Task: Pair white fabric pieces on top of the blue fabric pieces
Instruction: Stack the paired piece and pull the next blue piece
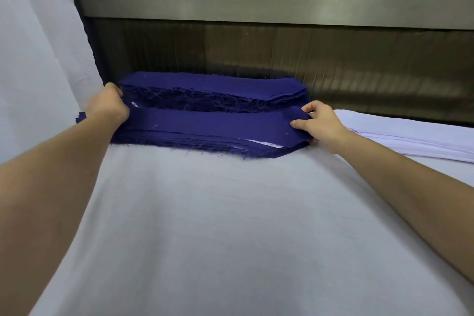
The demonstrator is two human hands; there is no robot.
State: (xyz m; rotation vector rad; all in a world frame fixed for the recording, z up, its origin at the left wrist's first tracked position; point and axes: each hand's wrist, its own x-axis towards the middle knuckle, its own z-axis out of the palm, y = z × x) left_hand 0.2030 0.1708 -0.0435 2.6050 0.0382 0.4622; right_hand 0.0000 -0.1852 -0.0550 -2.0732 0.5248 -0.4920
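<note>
The top blue piece (210,120) lies stretched lengthwise between the two hands, on the near blue stack (179,140). The right hand (318,123) pinches its right end, thumb on top and fingers curled over the turned-up edge. The left hand (107,108) is bent round the left end. Its fingertips are hidden behind the hand, so I can't tell how many layers it holds.

Just under the right thumb, a thin white edge (264,143) shows between the blue layers, so some of this stack may already be paired. Beyond the fingers of both hands lies a second blue stack (213,84) with a frayed edge, close against a dark panel (307,59). Just past the right wrist, the white pieces (410,136) lie in a flat pile, near the blue but apart from it. Everything rests on a pale cloth (230,226) that covers the table.

The step in hand looks like squaring or laying down a blue piece, which has no white one on it yet. The next move would call for the right hand to let go, reach to the white pile and peel off a single layer. Both hands would then lay it flat on the blue, matching ends and long edges. The frayed threads could snag and drag the layers out of line.
</note>
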